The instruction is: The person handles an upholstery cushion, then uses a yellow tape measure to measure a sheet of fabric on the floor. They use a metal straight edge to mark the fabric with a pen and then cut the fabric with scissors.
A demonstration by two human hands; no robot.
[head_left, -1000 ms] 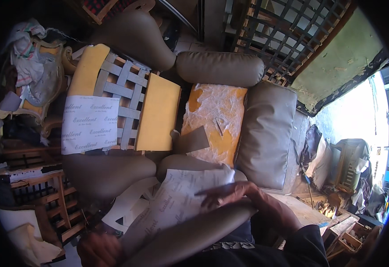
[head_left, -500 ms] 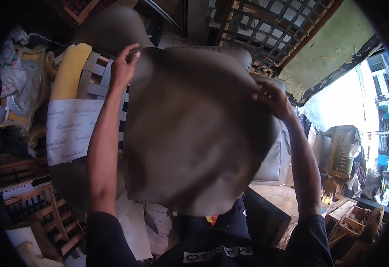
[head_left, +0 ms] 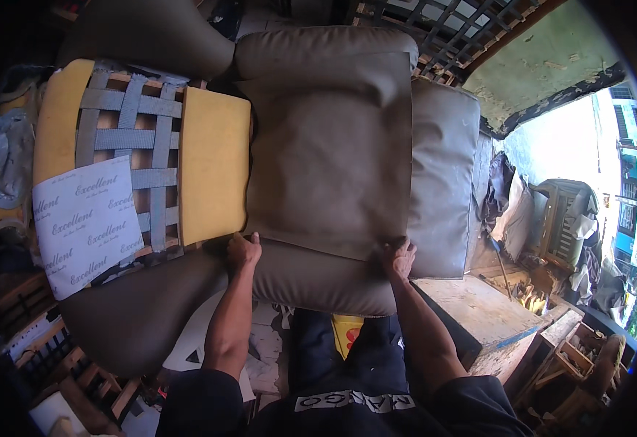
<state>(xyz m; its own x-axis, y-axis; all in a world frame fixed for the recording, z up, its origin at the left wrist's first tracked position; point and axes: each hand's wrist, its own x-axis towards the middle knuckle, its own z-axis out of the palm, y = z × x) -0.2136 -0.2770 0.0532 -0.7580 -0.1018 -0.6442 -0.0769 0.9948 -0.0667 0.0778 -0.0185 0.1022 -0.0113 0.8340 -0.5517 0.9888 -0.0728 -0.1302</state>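
Observation:
A brown sheet of leather-like upholstery (head_left: pixel 329 153) lies spread over the middle of an armchair, wrinkled at its far part. My left hand (head_left: pixel 244 250) pinches its near left corner. At the near right corner my right hand (head_left: pixel 400 258) is closed on the sheet's edge. Under and around the sheet show the chair's padded brown arms, the near one (head_left: pixel 322 277) and the far one (head_left: pixel 326 47). To the right extends a brown padded seat part (head_left: pixel 444 178). Yellow foam (head_left: pixel 215 167) borders the sheet's left edge.
Grey woven webbing (head_left: pixel 136 138) fills the frame on the left, with a white printed sheet (head_left: pixel 89 222) across it. A wooden box-like bench (head_left: pixel 471 313) stands near right. Beyond it is a wooden tool tray (head_left: pixel 577 353). A peeling green panel (head_left: pixel 544 69) leans at far right.
The brown sheet, held raised before me, has come down flat onto the armchair. Both hands have moved toward me to its near corners. The yellow foam and webbing are now uncovered.

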